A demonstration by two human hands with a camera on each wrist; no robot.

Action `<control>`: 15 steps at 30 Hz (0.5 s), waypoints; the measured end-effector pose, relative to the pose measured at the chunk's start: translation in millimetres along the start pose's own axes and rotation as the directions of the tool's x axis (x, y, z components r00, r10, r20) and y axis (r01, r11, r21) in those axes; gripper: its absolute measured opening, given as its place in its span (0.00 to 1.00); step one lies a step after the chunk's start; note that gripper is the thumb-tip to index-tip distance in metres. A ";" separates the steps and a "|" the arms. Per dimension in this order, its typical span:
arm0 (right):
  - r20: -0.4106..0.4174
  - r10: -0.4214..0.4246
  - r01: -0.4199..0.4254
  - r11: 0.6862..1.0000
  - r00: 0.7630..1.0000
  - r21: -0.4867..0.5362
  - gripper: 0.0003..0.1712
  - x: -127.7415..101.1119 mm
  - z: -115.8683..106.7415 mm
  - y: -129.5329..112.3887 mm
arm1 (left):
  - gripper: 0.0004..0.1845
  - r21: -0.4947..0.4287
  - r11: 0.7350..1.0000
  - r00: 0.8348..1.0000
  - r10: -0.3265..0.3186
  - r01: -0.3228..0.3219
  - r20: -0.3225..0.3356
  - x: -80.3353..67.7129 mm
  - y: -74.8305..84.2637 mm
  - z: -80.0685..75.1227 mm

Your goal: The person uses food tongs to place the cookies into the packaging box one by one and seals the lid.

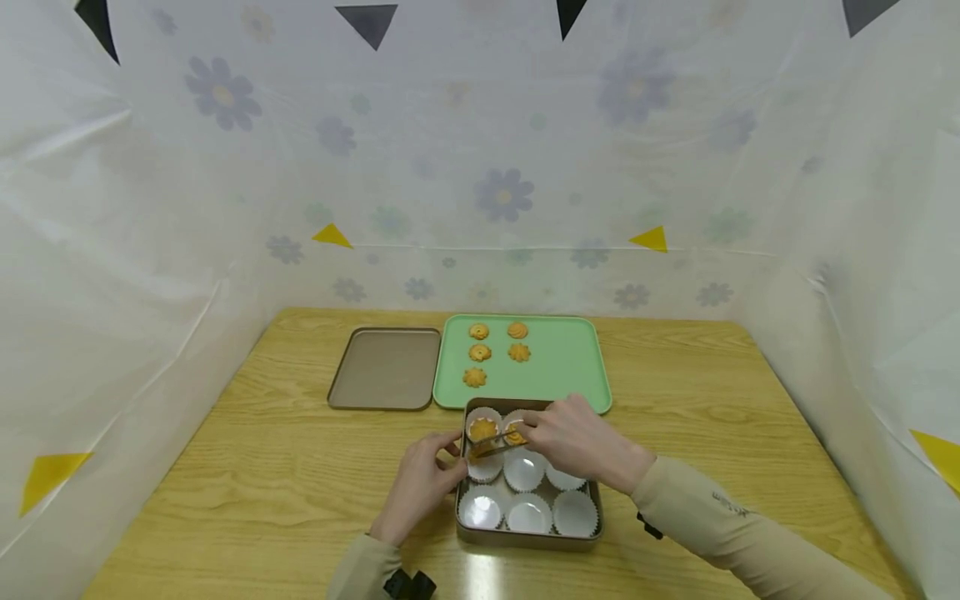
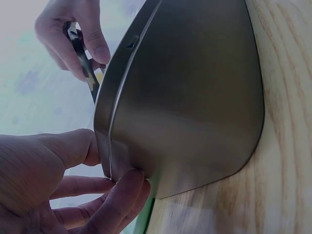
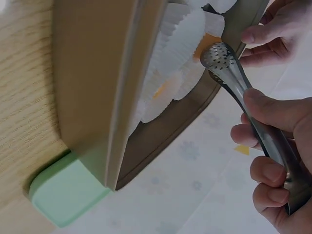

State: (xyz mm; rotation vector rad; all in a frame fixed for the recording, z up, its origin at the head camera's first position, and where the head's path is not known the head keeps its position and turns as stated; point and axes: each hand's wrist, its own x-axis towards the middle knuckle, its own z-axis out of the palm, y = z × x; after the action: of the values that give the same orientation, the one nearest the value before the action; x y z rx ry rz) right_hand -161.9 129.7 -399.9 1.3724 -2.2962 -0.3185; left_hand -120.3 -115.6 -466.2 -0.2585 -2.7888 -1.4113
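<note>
A metal tin point(image 1: 525, 536) with several white paper cups sits at the table's near middle. Two back cups hold cookies point(image 1: 483, 428). My right hand point(image 1: 573, 442) grips metal tongs point(image 1: 495, 444) whose perforated tips point(image 3: 219, 54) hover over the tin's back left cups. My left hand point(image 1: 423, 483) holds the tin's left rim point(image 2: 103, 146) with thumb and fingers. Behind the tin a green tray point(image 1: 562, 367) carries several more cookies point(image 1: 480, 353).
A flat brown tin lid point(image 1: 386, 368) lies left of the green tray. The wooden table point(image 1: 247, 467) is walled in by white floral sheeting point(image 1: 150, 208) on three sides. The tray's green corner point(image 3: 66, 190) shows beside the tin wall.
</note>
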 end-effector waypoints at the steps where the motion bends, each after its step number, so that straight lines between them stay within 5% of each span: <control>1: -0.008 -0.001 0.001 1.000 1.000 -0.004 0.11 -0.5 1.3 -0.4 | 0.27 0.002 1.000 1.000 0.001 -0.001 -0.001 0.0 -0.4 0.0; 8: -0.059 -0.018 0.018 1.000 0.998 -0.002 0.10 -7.5 6.3 -1.4 | 0.27 0.001 1.000 1.000 -0.005 0.005 0.000 -0.5 -1.1 0.2; 15: -0.017 -0.028 0.029 0.998 0.999 0.050 0.11 -14.6 3.2 -0.2 | 0.27 0.002 1.000 1.000 -0.012 0.012 0.004 0.0 -1.5 0.6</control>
State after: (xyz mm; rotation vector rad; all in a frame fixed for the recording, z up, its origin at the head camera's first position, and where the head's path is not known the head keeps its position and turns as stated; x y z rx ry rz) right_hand -157.4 142.3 -406.5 1.4285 -2.2877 -0.2599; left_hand -120.4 -116.0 -467.8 -0.2455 -2.8000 -1.4121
